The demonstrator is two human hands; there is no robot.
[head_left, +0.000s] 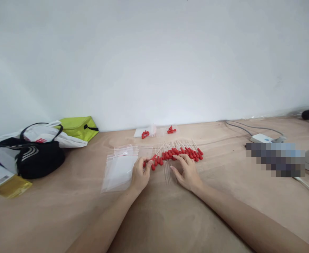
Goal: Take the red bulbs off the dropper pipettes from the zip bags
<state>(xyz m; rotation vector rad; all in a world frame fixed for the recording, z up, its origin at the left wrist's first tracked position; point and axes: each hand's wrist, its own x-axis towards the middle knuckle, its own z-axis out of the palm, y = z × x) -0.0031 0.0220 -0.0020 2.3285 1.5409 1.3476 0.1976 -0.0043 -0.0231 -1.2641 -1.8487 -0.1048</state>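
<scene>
A row of thin pale sticks with red bulb-shaped ends (167, 154) lies across the table in front of me, red ends towards me. My left hand (140, 173) is closed at the row's left end, pinching one red-ended stick (154, 157) between thumb and fingers; its pale shaft points up and to the right. My right hand (187, 172) rests at the middle of the row, thumb and fingers apart, fingertips at the red ends. Several clear thin tubes (166, 173) lie between the hands. Beside my left hand are clear zip bags (119, 170), overlapping and flat.
Near the wall are small bags with red pieces (145, 134) and more red pieces (171, 130). A black bag (41, 160), a white plastic bag (74, 140) and a lime-green bag (75, 127) stand at left. A power strip (261, 138) with grey cables lies at right.
</scene>
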